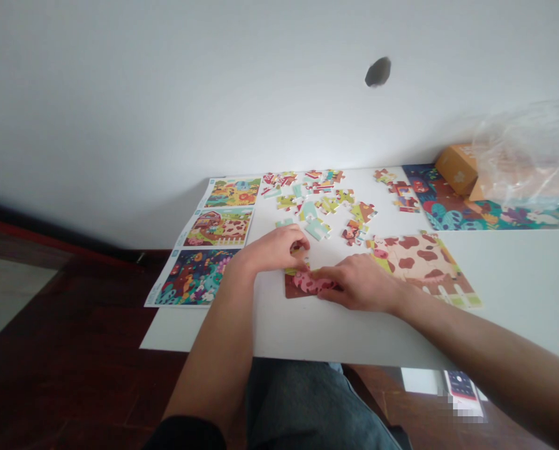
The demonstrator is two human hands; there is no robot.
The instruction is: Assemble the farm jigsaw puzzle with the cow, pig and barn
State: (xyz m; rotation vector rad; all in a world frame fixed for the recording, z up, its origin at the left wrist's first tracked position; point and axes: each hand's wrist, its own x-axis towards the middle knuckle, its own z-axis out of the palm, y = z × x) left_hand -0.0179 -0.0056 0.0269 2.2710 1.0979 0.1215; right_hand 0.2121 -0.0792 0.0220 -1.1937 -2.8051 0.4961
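Note:
My left hand (274, 247) rests on the white table (518, 281) with its fingers curled and pinched on a small puzzle piece (298, 253). My right hand (354, 281) lies beside it, fingers pressed down on a joined cluster of pink and brown puzzle pieces (302, 284). To the right of that hand lies a partly built puzzle section (424, 262) showing a brown-spotted cow and a white fence. Several loose puzzle pieces (321, 200) are scattered farther back on the table.
A reference sheet (209, 240) with three pictures lies at the table's left edge, overhanging it. A finished colourful puzzle (453, 209), an orange box (455, 167) and a clear plastic bag (528, 156) sit at the back right. A white wall stands behind; dark wooden floor lies to the left.

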